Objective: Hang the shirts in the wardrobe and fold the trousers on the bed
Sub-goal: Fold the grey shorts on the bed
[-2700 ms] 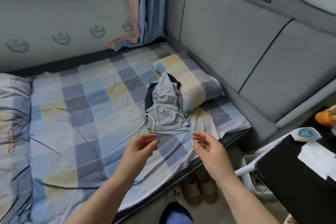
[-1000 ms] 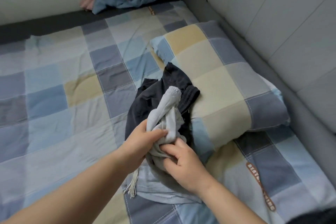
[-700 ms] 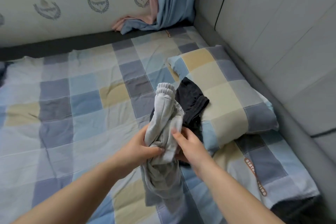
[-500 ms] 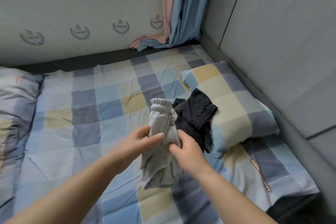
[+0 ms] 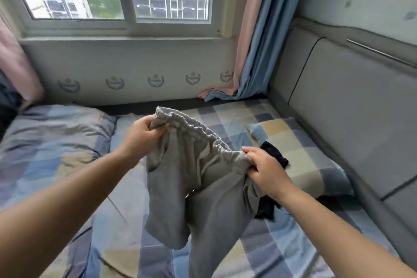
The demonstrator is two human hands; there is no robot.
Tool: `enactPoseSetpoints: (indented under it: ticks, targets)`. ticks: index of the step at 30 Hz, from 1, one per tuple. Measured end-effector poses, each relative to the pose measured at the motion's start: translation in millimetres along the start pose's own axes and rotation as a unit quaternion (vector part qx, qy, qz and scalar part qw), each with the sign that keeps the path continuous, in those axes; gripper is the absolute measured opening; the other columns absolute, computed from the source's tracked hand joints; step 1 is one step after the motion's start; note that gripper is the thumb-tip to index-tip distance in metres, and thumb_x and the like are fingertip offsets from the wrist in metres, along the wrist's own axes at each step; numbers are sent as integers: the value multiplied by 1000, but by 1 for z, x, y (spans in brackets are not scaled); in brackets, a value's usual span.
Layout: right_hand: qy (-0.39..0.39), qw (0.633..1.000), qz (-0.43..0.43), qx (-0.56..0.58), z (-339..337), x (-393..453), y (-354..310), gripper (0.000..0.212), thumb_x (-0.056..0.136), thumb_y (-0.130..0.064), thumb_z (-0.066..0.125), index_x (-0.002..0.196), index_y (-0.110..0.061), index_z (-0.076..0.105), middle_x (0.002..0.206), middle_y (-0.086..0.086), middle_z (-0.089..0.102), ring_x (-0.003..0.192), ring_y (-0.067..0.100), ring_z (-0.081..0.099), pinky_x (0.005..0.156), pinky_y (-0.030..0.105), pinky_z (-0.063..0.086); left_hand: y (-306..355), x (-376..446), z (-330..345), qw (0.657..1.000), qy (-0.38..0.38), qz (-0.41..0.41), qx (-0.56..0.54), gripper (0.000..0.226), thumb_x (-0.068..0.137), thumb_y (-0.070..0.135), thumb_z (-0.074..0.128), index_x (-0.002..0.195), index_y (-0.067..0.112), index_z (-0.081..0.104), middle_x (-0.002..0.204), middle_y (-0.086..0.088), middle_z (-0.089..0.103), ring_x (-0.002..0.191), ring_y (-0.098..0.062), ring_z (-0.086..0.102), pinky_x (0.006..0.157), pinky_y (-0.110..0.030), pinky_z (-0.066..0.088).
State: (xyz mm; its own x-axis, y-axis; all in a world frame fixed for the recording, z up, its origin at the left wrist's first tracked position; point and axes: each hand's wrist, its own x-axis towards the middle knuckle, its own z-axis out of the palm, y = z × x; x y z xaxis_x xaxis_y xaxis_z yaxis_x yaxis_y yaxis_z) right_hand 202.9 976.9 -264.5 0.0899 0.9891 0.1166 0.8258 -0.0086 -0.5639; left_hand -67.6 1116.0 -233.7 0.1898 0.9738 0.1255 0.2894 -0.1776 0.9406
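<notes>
Trousers (image 5: 198, 189) hanging, waistband stretched between left hand (image 5: 141, 136), right hand (image 5: 265, 170)

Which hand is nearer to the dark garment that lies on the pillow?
The right hand. It grips the grey trousers at the waistband just beside the dark garment on the pillow. The left hand grips the other end of the waistband, farther away.
</notes>
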Motion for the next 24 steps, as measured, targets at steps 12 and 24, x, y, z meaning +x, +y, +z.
enactPoseSetpoints:
  ticks: [12, 24]
  targets:
    - [-126, 941, -176, -260, -37, 9, -83, 18, 80, -8, 51, 92, -17, 62, 92, 0, 66, 90, 24, 59, 70, 33, 42, 43, -28, -152, 922, -42, 219, 317, 38, 67, -22, 56, 93, 4, 65, 94, -8, 54, 84, -25, 52, 77, -15, 39]
    - [-270, 797, 10, -541, -38, -17, -95, 10, 87, -18, 46, 79, -22, 51, 72, -7, 47, 68, 13, 46, 64, 28, 32, 42, -59, -211, 878, -20, 211, 430, 38, 71, -14, 55, 98, 10, 65, 90, -9, 62, 81, -30, 59, 78, -43, 50]
